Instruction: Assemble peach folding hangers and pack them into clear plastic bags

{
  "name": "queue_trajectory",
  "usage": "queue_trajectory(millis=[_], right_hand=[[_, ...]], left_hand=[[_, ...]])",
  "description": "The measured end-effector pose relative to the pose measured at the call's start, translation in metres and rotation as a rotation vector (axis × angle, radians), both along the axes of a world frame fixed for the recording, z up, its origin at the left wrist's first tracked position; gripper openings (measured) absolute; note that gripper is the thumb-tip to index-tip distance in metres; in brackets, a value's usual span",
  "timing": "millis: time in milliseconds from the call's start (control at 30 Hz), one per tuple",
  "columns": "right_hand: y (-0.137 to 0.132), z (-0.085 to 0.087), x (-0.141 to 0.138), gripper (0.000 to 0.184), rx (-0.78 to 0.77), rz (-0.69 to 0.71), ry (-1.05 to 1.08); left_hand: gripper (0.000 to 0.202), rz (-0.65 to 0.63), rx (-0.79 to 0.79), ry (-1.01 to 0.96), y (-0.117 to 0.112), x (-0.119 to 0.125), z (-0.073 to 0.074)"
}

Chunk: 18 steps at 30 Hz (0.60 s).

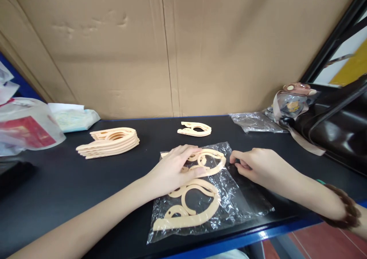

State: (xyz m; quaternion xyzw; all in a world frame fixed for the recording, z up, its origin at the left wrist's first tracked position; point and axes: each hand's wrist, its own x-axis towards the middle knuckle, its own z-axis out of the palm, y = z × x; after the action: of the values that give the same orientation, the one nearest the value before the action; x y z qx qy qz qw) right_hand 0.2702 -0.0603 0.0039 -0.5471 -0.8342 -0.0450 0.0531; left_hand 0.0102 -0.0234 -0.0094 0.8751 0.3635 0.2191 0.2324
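A clear plastic bag (229, 201) lies on the black table (71, 182) near its front edge, with peach-coloured curved plastic pieces (189, 209) inside it. My left hand (174, 169) lies flat on the bag, fingers stretched over the upper plastic piece (213, 163). My right hand (252, 165) is at the bag's right upper edge, fingers curled and pinching the film there. A dark bead bracelet (345, 209) is on my right wrist.
A stack of several peach pieces (110, 142) sits at the left. A smaller pair of pieces (195, 129) lies behind the bag. Crumpled clear film (252, 121) and a dark bag (338, 125) are at the right, plastic packets (25, 127) at the far left, cardboard (172, 49) behind.
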Motion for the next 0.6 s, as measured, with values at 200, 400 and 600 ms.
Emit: queue_trajectory(millis=[200,400,600], right_hand=[[0.014,0.006,-0.004,0.037,0.007,0.138,0.144],[0.027,0.003,-0.014,0.037,-0.065,0.199,0.224],[0.025,-0.003,-0.029,0.035,-0.009,0.165,0.272]], left_hand=[[0.044,0.073,-0.105,-0.101,0.001,0.001,-0.001],[0.044,0.119,-0.19,-0.199,0.004,0.0,0.002],[0.044,0.115,-0.157,-0.193,0.004,0.001,0.003]])
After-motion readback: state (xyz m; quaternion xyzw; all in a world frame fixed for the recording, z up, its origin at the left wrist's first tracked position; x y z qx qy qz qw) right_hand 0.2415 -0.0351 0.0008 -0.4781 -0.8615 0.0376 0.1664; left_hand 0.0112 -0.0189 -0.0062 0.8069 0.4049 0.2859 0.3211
